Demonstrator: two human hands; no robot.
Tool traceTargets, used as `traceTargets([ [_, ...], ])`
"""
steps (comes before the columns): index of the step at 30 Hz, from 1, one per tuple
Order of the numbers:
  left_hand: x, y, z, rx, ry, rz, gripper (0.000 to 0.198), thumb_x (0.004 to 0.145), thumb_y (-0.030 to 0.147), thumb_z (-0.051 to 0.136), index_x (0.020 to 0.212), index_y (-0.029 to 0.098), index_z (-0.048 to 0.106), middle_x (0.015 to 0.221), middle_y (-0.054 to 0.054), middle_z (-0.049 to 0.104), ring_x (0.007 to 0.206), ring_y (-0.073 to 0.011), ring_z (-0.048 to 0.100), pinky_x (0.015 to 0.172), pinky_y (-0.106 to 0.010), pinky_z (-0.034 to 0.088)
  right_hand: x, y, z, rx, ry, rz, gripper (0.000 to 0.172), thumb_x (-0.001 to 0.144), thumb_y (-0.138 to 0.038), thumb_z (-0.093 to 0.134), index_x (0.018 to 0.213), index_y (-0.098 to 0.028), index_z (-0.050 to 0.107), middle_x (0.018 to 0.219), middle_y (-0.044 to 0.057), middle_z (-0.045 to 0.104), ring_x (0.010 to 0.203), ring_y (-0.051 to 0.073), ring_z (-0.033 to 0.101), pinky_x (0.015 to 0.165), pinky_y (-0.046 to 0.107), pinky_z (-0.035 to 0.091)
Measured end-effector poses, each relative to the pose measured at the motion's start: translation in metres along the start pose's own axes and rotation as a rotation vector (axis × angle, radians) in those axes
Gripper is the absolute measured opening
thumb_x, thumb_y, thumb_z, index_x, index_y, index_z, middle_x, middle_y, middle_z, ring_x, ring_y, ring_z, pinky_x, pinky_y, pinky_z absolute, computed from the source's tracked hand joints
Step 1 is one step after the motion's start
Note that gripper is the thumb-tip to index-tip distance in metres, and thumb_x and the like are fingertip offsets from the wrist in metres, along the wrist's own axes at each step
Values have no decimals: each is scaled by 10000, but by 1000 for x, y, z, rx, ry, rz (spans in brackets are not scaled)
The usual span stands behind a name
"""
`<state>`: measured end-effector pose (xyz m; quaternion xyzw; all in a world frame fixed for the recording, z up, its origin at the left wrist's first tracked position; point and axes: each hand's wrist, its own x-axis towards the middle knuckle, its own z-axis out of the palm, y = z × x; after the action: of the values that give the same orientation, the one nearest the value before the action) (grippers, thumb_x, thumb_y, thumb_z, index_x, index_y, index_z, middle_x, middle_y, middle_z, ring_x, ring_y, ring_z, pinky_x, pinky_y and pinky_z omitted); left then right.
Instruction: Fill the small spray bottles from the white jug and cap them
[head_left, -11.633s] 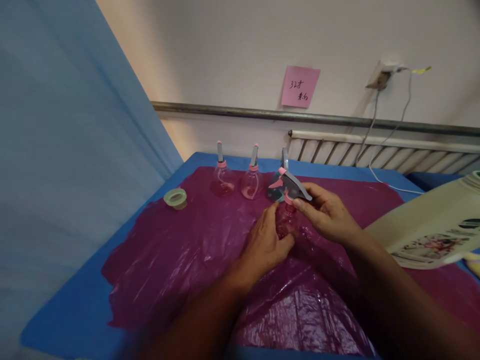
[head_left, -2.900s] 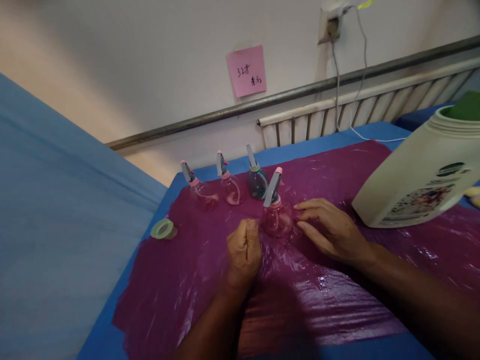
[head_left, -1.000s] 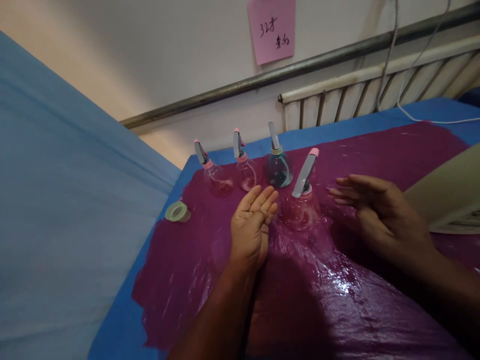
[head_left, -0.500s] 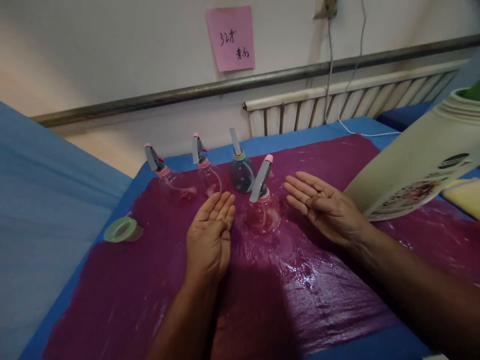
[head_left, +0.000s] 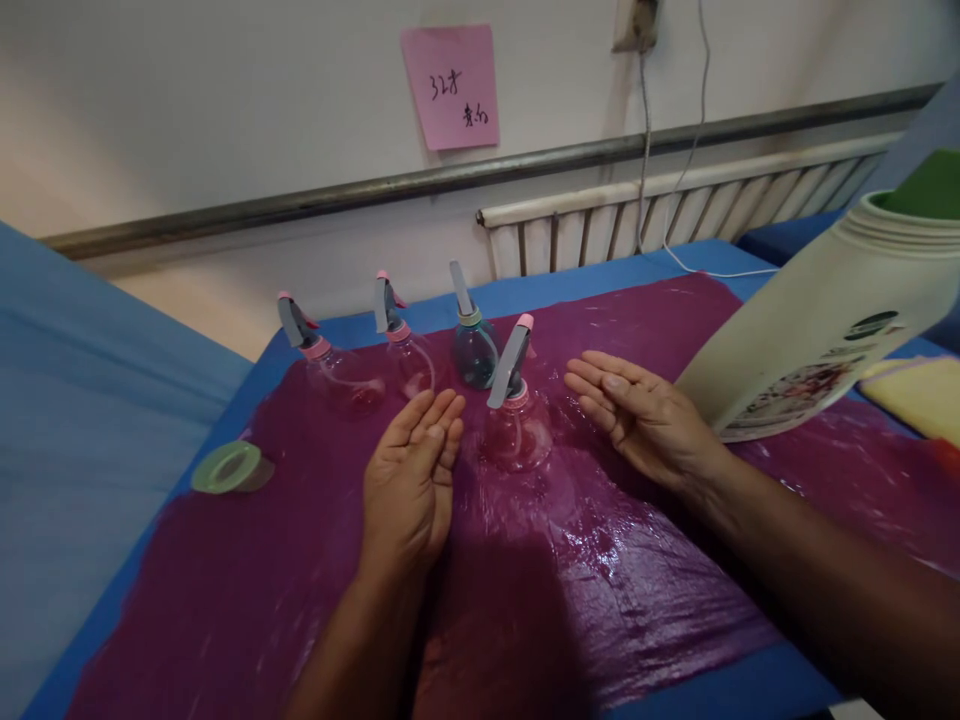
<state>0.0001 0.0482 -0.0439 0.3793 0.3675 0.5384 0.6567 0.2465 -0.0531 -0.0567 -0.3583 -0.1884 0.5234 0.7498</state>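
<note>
A small clear spray bottle with a grey and pink trigger head stands on the purple plastic sheet between my hands. My left hand lies palm up just left of it, fingers straight and together, holding nothing. My right hand lies palm up just right of it, fingers spread, holding nothing. Neither hand touches the bottle. Behind it stand three more spray bottles in a row: a clear one, a second clear one and a bluish one.
A big cream jug with a green cap leans at the right. A green tape roll lies at the sheet's left edge. Blue cloth covers the table. Behind are a radiator, a rail, a pink note and a cable.
Earlier my hands held the spray bottle and its trigger head; the bottle was set down and both hands turned palm up beside it. Over the last second only the view shifted.
</note>
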Motion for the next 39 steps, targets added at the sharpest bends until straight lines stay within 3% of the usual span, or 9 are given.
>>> traceTargets([
  [3,0,3,5,-14,58,-44,223,978,142,835,1197,174,810,1227,-130,884,1083,-204,886,832,-192,703,4,-1,-4,37,62,39,176,1066,-355,782,1142,-204,834,1156,86,901,1004,170,881,761,193,708],
  [5,-1,7,9,-14,104,-77,127,1083,181,728,1186,157,797,1120,-127,893,956,-182,892,732,-172,686,5,-4,-6,80,44,91,430,1160,-533,587,1093,-186,833,1095,116,900,965,194,884,740,243,720],
  [9,-2,12,17,-2,163,-111,387,1225,369,490,1144,128,782,987,-145,880,806,-187,874,616,-194,653,3,-10,-3,174,-69,144,873,1116,-845,313,1246,-148,822,1353,208,841,1248,283,836,1023,419,717],
  [13,0,14,15,-19,165,-107,660,1225,601,356,1052,130,785,895,-155,849,738,-211,846,600,-246,640,-1,-12,2,192,-141,153,875,1034,-917,454,1446,-201,743,1611,177,711,1562,316,639,1335,541,497],
  [19,-2,16,9,-42,69,-111,962,1130,837,167,729,168,730,664,-114,694,617,-209,713,555,-294,583,-4,-13,5,220,-149,151,957,997,-954,476,1554,-199,665,1714,158,624,1656,300,531,1416,517,376],
  [23,-7,19,6,-40,-101,-69,827,1118,788,454,533,206,500,512,2,394,476,-129,456,491,-251,425,-6,-14,7,240,-167,156,1046,951,-1021,452,1615,-230,620,1719,140,623,1678,291,500,1434,528,334],
  [26,-10,20,5,-32,-104,-40,698,1084,574,678,559,218,387,512,47,285,447,-107,334,470,-251,327,-6,-15,6,240,-189,159,1066,943,-1037,425,1623,-237,609,1713,148,627,1677,310,499,1431,575,328],
  [30,-12,23,4,-29,-56,-55,642,1099,437,656,595,226,319,503,65,231,422,-101,238,446,-266,262,-5,-14,2,196,-200,142,1056,940,-1046,399,1577,-239,642,1734,152,603,1675,323,500,1405,595,376],
  [39,-12,26,4,-26,-102,-96,749,1140,633,572,579,229,282,511,64,202,422,-95,218,430,-271,238,-5,-9,-1,-131,-262,-3,1008,961,-1027,335,1585,-293,632,1812,117,513,1693,324,477,1379,638,411],
])
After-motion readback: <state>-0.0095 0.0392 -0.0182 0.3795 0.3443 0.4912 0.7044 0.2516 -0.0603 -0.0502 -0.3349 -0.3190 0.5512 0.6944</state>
